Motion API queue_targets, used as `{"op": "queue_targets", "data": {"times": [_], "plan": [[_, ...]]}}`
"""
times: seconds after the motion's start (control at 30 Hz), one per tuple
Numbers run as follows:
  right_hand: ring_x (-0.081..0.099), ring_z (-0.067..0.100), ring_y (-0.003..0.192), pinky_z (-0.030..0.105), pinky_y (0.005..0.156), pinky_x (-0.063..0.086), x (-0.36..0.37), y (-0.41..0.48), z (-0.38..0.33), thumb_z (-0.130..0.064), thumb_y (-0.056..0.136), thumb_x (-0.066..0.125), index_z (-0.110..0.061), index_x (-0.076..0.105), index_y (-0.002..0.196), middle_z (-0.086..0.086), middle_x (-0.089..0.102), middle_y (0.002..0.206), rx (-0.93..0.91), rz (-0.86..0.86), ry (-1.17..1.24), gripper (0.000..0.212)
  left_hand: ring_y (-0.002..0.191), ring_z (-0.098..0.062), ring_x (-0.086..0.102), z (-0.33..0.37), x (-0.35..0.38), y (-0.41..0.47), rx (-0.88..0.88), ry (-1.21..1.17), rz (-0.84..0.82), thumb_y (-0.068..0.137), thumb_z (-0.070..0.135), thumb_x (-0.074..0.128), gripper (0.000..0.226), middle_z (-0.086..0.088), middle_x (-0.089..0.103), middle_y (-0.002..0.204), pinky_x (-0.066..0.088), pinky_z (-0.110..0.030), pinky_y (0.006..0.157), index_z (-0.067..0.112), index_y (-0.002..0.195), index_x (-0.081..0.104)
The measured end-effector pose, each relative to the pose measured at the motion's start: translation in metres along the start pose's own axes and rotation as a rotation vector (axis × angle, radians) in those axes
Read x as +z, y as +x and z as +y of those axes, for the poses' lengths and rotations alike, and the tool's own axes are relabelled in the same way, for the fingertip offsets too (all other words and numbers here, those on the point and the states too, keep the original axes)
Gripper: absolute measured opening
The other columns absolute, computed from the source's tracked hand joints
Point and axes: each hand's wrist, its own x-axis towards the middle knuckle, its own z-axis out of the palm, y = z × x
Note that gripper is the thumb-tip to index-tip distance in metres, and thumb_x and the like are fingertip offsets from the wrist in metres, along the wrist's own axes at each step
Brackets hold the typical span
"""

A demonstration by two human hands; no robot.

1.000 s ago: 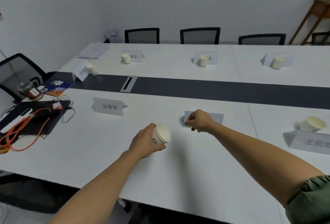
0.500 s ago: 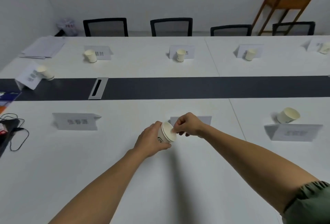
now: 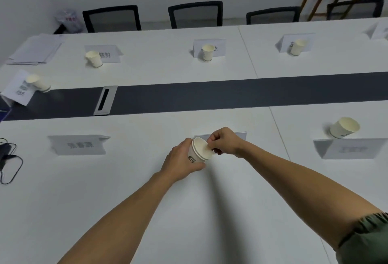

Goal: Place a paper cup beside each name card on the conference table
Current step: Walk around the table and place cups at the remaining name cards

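Right hand (image 3: 225,141) now pinching rim of cup (image 3: 199,152), left hand (image 3: 180,161) gripping its side, dark logo unreadable, card (image 3: 78,145) blurred

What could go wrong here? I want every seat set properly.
The left hand holds nested cups while the right hand pinches the inner rim; two could come out stuck together, or the rim could crumple. The near-left card has no cup and could be missed.

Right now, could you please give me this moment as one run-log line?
left hand: holds cup stack | right hand: pinching top cup rim | near-left name card: no cup
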Motion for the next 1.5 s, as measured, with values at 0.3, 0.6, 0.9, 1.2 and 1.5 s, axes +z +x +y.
{"op": "queue_targets", "data": {"times": [0.3,0.6,0.9,1.2,1.5], "plan": [[0.054,0.018,0.066,0.026,0.056,0.046,-0.066,0.033,0.009,-0.005,0.089,0.061,0.004,0.066,0.086,0.012,0.061,0.079,0.085,0.272,0.072,0.011,0.101,-0.021,0.057,-0.024,0.004,0.016,-0.118,0.056,0.005,0.068,0.041,0.083,0.068,0.004,0.059,0.116,0.051,-0.036,0.082,0.025,0.123,0.047],[0.074,0.028,0.077,0.045,0.081,0.061,-0.069,0.111,0.039,-0.013,0.085,0.066,0.0,0.071,0.094,0.013,0.073,0.076,0.261,0.52,-0.109,0.017,0.106,-0.021,0.056,-0.06,0.02,0.022,-0.23,0.041,-0.032,0.067,0.043,0.083,0.072,0.004,0.058,0.12,0.047,-0.032,0.083,0.026,0.127,0.046],[0.075,0.03,0.075,0.043,0.078,0.062,-0.057,0.128,0.045,-0.017,0.083,0.068,0.0,0.07,0.094,0.014,0.075,0.078,0.355,0.504,-0.164,0.021,0.107,-0.022,0.057,-0.078,0.02,0.019,-0.295,0.031,-0.025,0.065,0.045,0.084,0.075,0.005,0.059,0.121,0.051,-0.038,0.09,0.027,0.128,0.046],[0.071,0.031,0.083,0.045,0.081,0.06,-0.05,0.08,0.013,-0.026,0.081,0.068,-0.007,0.07,0.096,0.011,0.073,0.089,0.239,0.448,-0.24,0.024,0.107,-0.021,0.056,-0.057,0.001,-0.024,-0.238,0.062,0.082,0.068,0.043,0.083,0.072,0.005,0.058,0.12,0.049,-0.036,0.087,0.025,0.127,0.046],[0.067,0.03,0.078,0.031,0.065,0.048,0.038,0.005,-0.026,-0.029,0.089,0.063,-0.012,0.065,0.082,0.009,0.071,0.085,0.089,0.28,-0.452,0.019,0.106,-0.02,0.055,-0.073,-0.031,-0.121,-0.237,0.071,0.208,0.07,0.04,0.081,0.07,0.008,0.056,0.122,0.044,-0.032,0.083,0.028,0.129,0.045]]}}
